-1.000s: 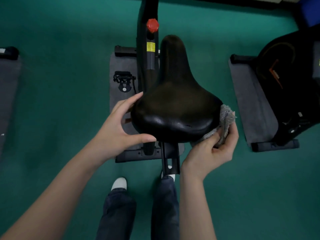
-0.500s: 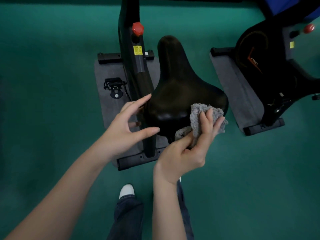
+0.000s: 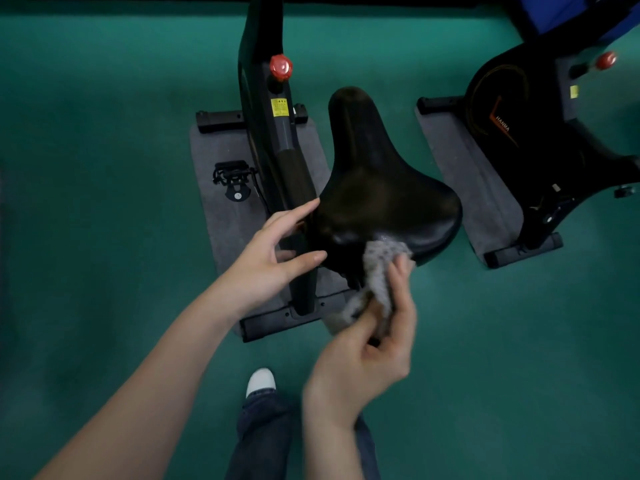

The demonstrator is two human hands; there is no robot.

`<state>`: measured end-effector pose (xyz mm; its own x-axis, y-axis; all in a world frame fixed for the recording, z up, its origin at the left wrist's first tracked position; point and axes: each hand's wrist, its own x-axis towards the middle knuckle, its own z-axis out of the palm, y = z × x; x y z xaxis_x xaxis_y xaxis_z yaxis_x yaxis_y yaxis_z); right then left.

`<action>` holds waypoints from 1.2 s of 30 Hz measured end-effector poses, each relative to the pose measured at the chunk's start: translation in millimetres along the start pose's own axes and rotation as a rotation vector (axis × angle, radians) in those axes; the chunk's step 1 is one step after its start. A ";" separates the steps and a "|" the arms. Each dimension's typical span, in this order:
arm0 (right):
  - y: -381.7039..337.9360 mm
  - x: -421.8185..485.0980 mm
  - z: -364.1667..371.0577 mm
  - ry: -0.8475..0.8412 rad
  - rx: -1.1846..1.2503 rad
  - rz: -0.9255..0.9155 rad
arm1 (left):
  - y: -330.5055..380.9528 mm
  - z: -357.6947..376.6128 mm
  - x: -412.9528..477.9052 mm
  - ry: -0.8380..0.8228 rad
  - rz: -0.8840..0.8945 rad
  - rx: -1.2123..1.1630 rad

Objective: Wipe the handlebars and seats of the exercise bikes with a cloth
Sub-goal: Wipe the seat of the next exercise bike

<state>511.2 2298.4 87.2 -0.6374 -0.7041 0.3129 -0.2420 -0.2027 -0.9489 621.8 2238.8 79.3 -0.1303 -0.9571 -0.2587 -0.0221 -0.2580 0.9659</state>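
Cloth (image 3: 381, 263) in right hand (image 3: 363, 362) against rear edge of seat (image 3: 381, 188)

second bike (image 3: 540, 140) right of seat (image 3: 377, 188) — both on mats (image 3: 225, 216)

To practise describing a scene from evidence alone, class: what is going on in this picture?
A person stands behind an exercise bike and is cleaning its black seat. The left hand rests with straight fingers against the seat's left side, as if steadying it. The right hand, blurred by motion, grips a grey cloth and presses it to the seat's rear edge. A second bike stands to the right. No handlebars are in view.
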 end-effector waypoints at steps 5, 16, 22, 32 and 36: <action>10.8 60.4 -10.2 -0.029 -0.161 -0.136 | 1.1 3.5 -1.1 0.024 -0.010 -0.015; 14.2 56.8 -4.5 -0.654 -0.189 -0.518 | 3.1 7.3 -1.8 0.057 0.013 -0.069; -18.7 47.8 -12.6 -0.708 -0.056 -0.060 | 10.5 3.3 -8.9 0.084 -0.028 0.016; -62.5 88.5 -62.5 -0.603 -0.077 0.332 | 32.3 8.9 -30.9 0.192 -0.025 0.262; -71.6 100.6 -95.2 -0.565 -0.134 0.413 | 42.8 8.2 -44.3 0.150 -0.019 0.375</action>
<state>394.8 2306.9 190.6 -0.2288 -0.9576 -0.1748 -0.1736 0.2169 -0.9606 618.5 2271.2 132.2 0.0195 -0.9683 -0.2489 -0.3871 -0.2369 0.8911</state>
